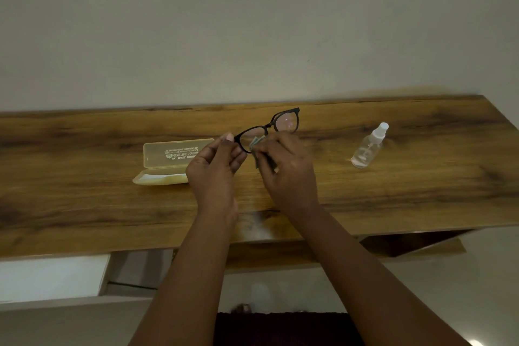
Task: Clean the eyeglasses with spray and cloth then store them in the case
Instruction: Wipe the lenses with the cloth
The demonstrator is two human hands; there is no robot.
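We judge ourselves mid-wipe: our left hand (217,161) pinches the eyeglasses (268,128) above the wooden table (84,205), while our right hand (286,167) grips the cloth (257,143) against one lens. Storing remains: left of the eyeglasses the yellow case (171,161) lies open, and the spray bottle (369,146) lies to their right.

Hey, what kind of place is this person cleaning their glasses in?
Probably a room in a home: a wood-grain table set against a plain pale wall, with a pale floor below. On the table lie an open eyeglass case and a small spray bottle.
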